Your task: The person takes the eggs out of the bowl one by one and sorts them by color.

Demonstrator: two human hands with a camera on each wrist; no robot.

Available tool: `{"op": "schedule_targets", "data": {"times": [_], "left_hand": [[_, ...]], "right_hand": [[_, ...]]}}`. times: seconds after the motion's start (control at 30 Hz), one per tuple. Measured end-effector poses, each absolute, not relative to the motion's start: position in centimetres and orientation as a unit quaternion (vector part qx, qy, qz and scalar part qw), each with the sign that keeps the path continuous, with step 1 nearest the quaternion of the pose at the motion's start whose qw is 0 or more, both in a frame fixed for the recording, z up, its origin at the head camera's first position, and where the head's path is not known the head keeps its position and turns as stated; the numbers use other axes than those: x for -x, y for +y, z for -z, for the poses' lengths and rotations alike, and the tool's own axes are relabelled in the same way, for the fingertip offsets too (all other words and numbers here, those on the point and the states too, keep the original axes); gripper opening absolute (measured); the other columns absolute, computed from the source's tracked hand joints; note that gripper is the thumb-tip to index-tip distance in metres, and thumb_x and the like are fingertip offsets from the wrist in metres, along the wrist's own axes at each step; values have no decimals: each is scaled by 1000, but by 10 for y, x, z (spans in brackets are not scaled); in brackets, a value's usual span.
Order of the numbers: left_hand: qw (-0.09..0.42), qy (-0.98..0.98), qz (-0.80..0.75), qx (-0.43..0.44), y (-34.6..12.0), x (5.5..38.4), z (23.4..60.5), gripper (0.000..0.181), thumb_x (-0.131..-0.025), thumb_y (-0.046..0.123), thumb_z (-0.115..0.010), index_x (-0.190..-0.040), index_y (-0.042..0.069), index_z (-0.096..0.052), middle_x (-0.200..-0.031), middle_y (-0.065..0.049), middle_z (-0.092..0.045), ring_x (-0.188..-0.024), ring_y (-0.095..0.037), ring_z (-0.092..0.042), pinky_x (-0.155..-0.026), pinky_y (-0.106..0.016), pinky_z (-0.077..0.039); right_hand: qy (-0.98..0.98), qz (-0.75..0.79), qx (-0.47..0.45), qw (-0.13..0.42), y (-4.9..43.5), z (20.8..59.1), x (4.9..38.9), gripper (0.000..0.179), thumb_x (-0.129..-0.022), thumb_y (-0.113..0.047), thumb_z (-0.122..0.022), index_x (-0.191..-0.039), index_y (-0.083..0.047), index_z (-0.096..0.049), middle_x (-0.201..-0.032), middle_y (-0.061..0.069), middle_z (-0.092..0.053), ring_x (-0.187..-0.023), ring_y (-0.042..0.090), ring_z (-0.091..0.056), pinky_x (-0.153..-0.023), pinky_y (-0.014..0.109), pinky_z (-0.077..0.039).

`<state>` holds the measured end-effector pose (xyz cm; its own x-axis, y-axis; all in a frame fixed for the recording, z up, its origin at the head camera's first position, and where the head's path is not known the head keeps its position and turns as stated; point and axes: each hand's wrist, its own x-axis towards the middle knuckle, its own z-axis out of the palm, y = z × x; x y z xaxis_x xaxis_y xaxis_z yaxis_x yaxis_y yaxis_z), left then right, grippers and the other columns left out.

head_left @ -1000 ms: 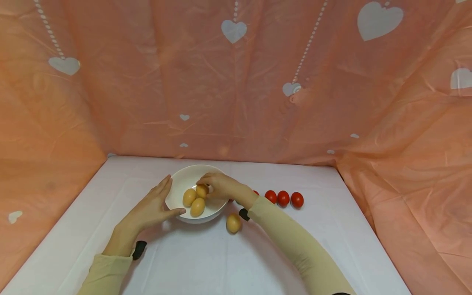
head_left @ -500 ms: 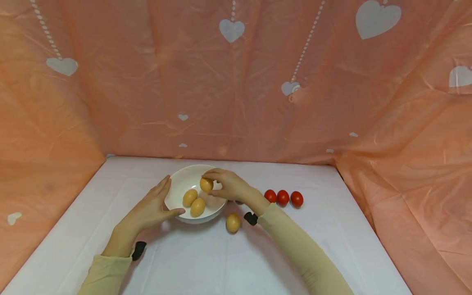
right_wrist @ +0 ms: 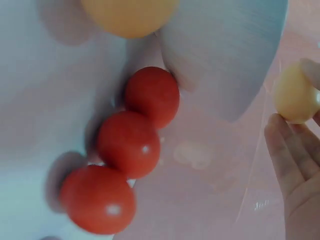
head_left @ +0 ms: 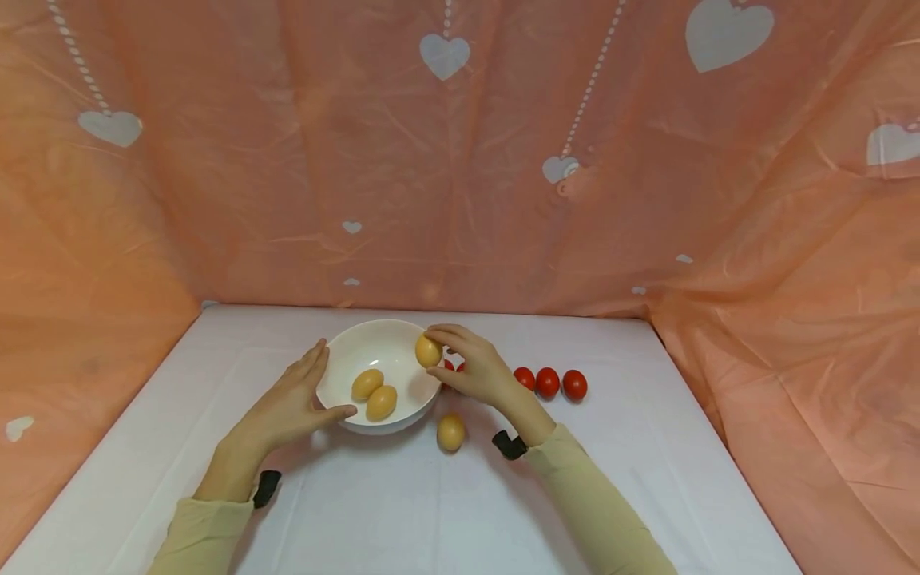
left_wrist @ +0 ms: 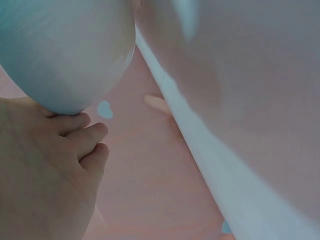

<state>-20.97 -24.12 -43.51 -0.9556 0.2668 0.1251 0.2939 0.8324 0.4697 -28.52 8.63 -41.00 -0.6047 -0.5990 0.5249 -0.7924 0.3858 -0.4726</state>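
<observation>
In the head view, a white bowl (head_left: 402, 399) holds two yellow egg-shaped things (head_left: 381, 402) touching each other. My left hand (head_left: 287, 407) rests against the bowl's left side, fingers and thumb extended; in the left wrist view its fingertips (left_wrist: 95, 132) touch the outer wall. Over the bowl's right rim, my right hand (head_left: 477, 367) pinches a third yellow egg-shaped thing (head_left: 428, 350) between thumb and fingers. Another yellow egg-shaped thing (head_left: 450, 432) lies on the table, right of the bowl. Red tomatoes (head_left: 548, 383) line up beyond the right hand, some partly hidden by it.
A white cloth covers the table (head_left: 374, 511). Orange sheeting with pale hearts (head_left: 444, 56) hangs behind and at both sides. In the right wrist view, several red tomatoes (right_wrist: 129, 144) sit in a row touching one another, beside the bowl's outer wall (right_wrist: 225, 55).
My right hand has lifted a yellow egg-shaped thing from beside the other two and carried it right to the bowl's rim. My left hand stays at the bowl.
</observation>
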Motion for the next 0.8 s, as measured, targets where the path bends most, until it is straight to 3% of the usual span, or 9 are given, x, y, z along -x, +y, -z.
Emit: {"op": "schedule_targets", "data": {"times": [0.23, 0.5, 0.8], "left_hand": [[47, -963, 210, 159, -241, 210, 437, 117, -90, 67, -69, -157, -16, -21, -169, -30, -13, -155, -49, -17, -127, -60, -15], [54, -966, 198, 157, -241, 209, 437, 116, -90, 66, -69, -156, -17, -23, -169, -31, -14, -155, -50, -17, -127, -60, -15], [51, -964, 205, 163, -240, 209, 435, 115, -90, 66, -69, -156, -18, -24, -168, -33, -15, -154, -51, -18, -126, -62, -16]], "right_hand": [[-826, -371, -393, 160, 111, 421, 271, 55, -86, -10, -86, -137, -1, -65, -139, 14, -63, -111, 27, -68, -92, 41, -61], [-866, -339, -349, 116, 134, 429, 256, 54, -88, -15, -86, -137, -6, -66, -139, 10, -65, -131, 29, -61, -110, 45, -51], [-877, -319, -356, 52, 152, 438, 243, 52, -87, -8, -84, -137, -6, -67, -135, 12, -66, -110, 24, -67, -92, 36, -61]]}}
